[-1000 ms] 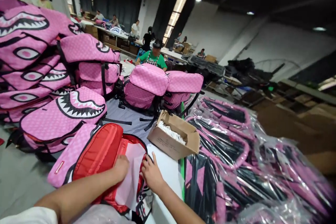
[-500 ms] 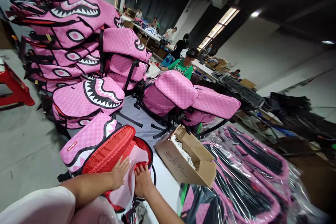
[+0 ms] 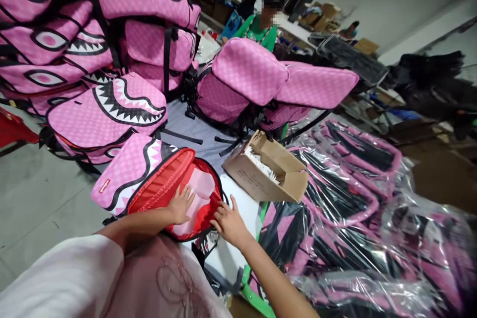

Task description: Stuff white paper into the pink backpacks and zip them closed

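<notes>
Pink quilted backpack (image 3: 126, 174) with shark-tooth print, unzipped to a red padded lining, at 6 o'clock on the bench (image 3: 242, 208), left hand (image 3: 181, 203) flat, fingers spread on white tissue sheet (image 3: 199, 194) inside, right hand (image 3: 230, 222) open-fingered at the zipper rim, cardboard box (image 3: 266, 169) at 2 o'clock.

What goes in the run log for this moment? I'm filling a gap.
left hand: flat on white paper sheet | inside open red-lined pink shark-mouth backpack | right hand: on its rim | brown cardboard box beside
</notes>
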`<state>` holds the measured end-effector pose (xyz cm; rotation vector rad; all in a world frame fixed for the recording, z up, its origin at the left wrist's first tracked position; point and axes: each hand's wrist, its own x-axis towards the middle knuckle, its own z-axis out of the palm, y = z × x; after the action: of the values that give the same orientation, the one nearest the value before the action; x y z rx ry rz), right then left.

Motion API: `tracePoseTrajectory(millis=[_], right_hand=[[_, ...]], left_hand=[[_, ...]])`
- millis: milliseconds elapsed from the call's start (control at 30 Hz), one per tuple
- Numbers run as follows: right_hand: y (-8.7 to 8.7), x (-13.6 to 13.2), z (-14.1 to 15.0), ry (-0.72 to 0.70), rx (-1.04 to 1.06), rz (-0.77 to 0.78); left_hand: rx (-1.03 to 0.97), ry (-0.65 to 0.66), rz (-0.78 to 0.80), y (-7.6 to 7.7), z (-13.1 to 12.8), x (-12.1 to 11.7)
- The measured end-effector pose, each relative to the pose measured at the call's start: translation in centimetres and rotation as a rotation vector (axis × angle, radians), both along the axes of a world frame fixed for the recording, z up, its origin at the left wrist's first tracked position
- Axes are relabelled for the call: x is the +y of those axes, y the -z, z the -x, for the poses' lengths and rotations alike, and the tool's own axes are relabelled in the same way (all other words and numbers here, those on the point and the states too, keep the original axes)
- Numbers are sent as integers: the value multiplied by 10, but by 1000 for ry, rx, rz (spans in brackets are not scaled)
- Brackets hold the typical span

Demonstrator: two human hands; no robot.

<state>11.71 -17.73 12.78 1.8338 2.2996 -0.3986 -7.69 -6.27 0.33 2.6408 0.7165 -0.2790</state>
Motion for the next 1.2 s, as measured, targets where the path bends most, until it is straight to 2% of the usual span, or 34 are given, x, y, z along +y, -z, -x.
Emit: tracePoseTrajectory(millis=[100, 167, 300, 367, 433, 533, 633, 800, 900, 1067, 1200], right_hand=[[1, -6, 0, 30, 60, -39], [-1, -7, 0, 14, 92, -38], [-7, -9, -3, -18, 80, -25], [-7, -10, -3, -12, 59, -31], [-5, -11, -3, -1, 59, -45], [-1, -11, -2, 4, 73, -64], [3, -11, 1, -9, 62, -70], [8, -18, 4, 26, 66, -103], [8, -23, 3, 30, 102, -121], [11, -25, 4, 91, 118, -173], [13, -26, 9, 107, 119, -146]], left_hand=[[-76, 17, -10, -17, 3, 3], [-113, 59, -18, -22, 0, 1], [-86, 183, 1, -9, -10, -14], [-68, 200, -2, -2, -12, -19], [-94, 207, -21, -2, -14, -20], [-129, 161, -75, -12, -25, -13], [-103, 75, -112, -16, -48, -1], [-42, 85, -73, 1, -80, 18], [-24, 80, -72, 5, -83, 21], [-116, 91, -149, -7, -80, 23], [-127, 145, -124, -7, -84, 28]])
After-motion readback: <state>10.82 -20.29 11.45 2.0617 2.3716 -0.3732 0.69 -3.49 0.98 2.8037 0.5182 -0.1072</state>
